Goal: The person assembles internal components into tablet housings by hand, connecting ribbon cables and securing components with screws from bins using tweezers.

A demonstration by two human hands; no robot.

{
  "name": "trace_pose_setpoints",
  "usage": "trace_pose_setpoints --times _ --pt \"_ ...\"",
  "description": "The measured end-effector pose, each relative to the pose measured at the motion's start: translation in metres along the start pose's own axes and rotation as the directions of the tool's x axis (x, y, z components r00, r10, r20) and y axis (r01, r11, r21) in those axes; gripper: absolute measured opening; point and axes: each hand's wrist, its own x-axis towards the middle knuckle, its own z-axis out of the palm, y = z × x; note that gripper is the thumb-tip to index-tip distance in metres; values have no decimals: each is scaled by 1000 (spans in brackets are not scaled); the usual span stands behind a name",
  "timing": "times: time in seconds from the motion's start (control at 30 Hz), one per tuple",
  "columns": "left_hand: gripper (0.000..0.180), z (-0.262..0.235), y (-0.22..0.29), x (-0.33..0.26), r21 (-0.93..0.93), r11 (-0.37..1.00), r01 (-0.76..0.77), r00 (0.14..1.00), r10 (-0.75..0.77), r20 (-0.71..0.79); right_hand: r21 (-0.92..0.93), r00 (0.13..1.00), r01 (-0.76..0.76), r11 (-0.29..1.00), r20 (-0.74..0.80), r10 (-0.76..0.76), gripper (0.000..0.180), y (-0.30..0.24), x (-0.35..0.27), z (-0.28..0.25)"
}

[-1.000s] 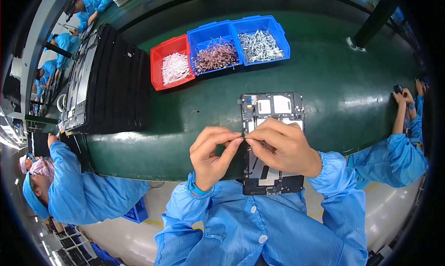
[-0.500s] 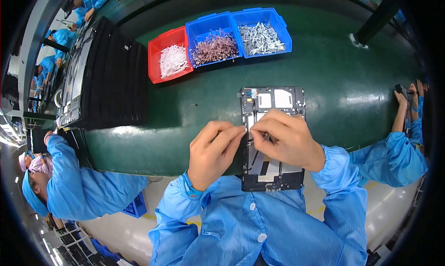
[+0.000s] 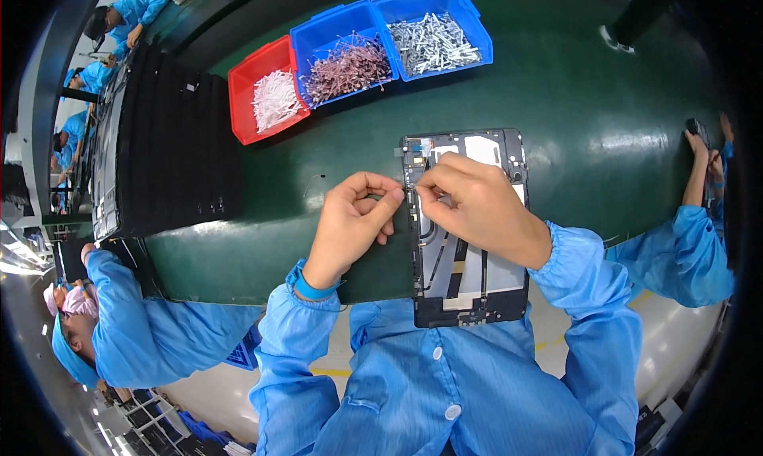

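An opened tablet (image 3: pixel 499 275) lies in front of me at the table's near edge, its black frame and pale inner parts showing. Over its left edge, the thumb and fingertips of my left hand (image 3: pixel 350 224) are pinched together. My right hand (image 3: pixel 483 208) reaches across the tablet from the right, pinching close beside the left fingertips. Whatever lies between either set of fingers is too small to make out. Dark cables (image 3: pixel 436 259) run along the tablet's inside below my right hand, which covers part of its upper middle.
Beyond the tablet stand a red bin (image 3: pixel 242 111) of small white pieces and two blue bins (image 3: pixel 323 36) of brownish and silvery pieces. A tall black stack (image 3: pixel 171 154) rises at the left. A thin wire (image 3: pixel 311 184) lies on the green table (image 3: pixel 354 148). People in blue sit on both sides.
Both pinching hands have moved up along the tablet's left edge, toward its far end. The whole view has also shifted slightly.
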Motion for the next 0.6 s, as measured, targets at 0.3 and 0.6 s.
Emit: trace_pose_setpoints --times 0.3,0.6 --pt "16 -2 13 8 86 995 54 998 -57 30 5 998 25 1000 55 -25 10 3 2 -4" --pt "11 1 16 12 129 990 57 998 -60 22 62 995 43 997 92 -49 9 12 5 -7"
